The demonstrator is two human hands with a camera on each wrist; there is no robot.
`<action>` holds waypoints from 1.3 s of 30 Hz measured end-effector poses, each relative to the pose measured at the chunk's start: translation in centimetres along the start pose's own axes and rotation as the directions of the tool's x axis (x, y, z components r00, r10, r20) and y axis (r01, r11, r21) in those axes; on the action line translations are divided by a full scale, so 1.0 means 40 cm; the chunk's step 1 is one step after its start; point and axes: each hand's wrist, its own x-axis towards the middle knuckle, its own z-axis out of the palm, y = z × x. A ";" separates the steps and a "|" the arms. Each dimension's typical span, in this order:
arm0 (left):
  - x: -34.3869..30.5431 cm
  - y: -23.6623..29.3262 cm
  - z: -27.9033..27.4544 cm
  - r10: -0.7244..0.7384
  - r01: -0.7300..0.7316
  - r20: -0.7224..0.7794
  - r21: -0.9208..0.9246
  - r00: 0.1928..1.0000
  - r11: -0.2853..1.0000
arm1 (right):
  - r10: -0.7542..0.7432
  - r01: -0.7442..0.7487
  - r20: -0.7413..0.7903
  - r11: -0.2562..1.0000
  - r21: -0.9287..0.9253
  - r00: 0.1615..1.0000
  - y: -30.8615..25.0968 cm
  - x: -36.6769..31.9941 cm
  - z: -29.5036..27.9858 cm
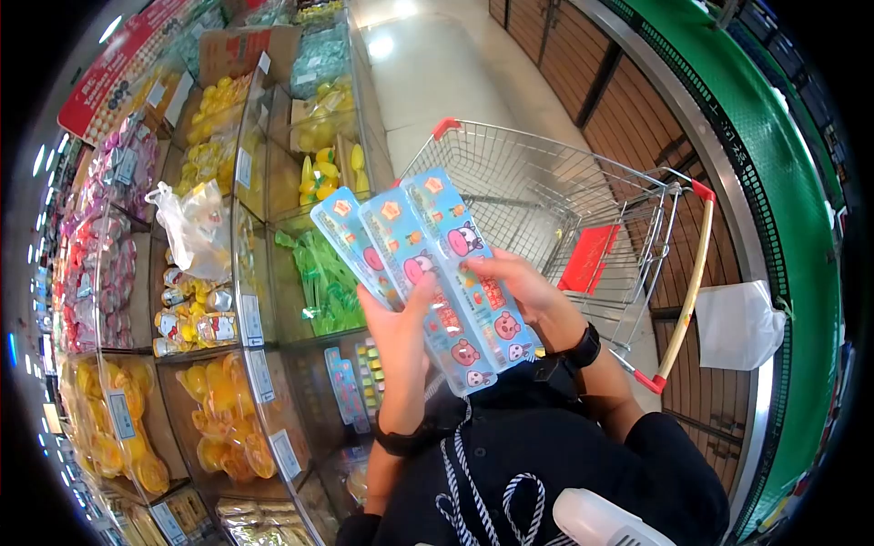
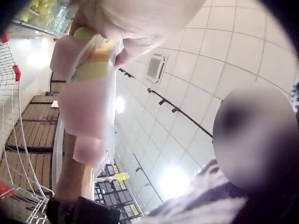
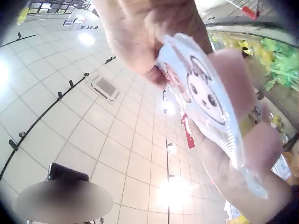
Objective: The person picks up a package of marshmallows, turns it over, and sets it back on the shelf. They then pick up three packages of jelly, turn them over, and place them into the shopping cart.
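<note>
Three blue cartoon-printed packages are fanned out in front of the body in the head view: a right one (image 1: 473,282), a middle one (image 1: 414,264) and a left one (image 1: 350,238). The left hand (image 1: 398,341) grips them from the left, thumb over the middle package. On the other side, the right hand (image 1: 519,287) pinches the right package near its middle. Pink and yellow contents (image 2: 81,105) show in the left wrist view beneath the left hand (image 2: 135,23). A rabbit print on a package (image 3: 203,93) faces the right wrist view beside the right hand (image 3: 145,32).
Left, clear-fronted bins hold yellow packs (image 1: 223,409), green packs (image 1: 323,287) and a plastic bag (image 1: 196,227). A similar blue package (image 1: 346,389) lies in a lower bin. Ahead right stands a wire cart (image 1: 546,182) with a red panel, beside a green-edged case (image 1: 810,237).
</note>
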 end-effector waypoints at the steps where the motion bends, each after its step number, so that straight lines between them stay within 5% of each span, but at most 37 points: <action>1: -0.001 0.002 0.001 0.002 -0.002 -0.005 0.006 1.000 1.000 | -0.004 0.004 0.010 1.000 0.006 1.000 0.001 0.000 0.001; 12: 0.004 0.004 -0.011 0.006 -0.006 -0.020 0.023 1.000 1.000 | -0.043 0.053 0.055 0.983 -0.176 0.998 -0.008 -0.008 0.032; 30: 0.010 -0.003 -0.028 -0.076 0.072 0.036 0.097 0.996 0.993 | -0.105 0.102 -0.004 0.976 -0.191 0.994 0.031 -0.005 0.030; 33: 0.012 -0.002 -0.041 -0.190 0.193 0.055 -0.044 0.980 0.980 | -0.069 0.036 -0.145 0.975 -0.219 0.987 0.033 0.005 0.012; 39: 0.013 0.014 -0.065 -0.276 0.281 0.076 -0.070 0.958 0.957 | -0.121 0.110 -0.163 0.991 -0.073 0.979 0.029 0.001 -0.006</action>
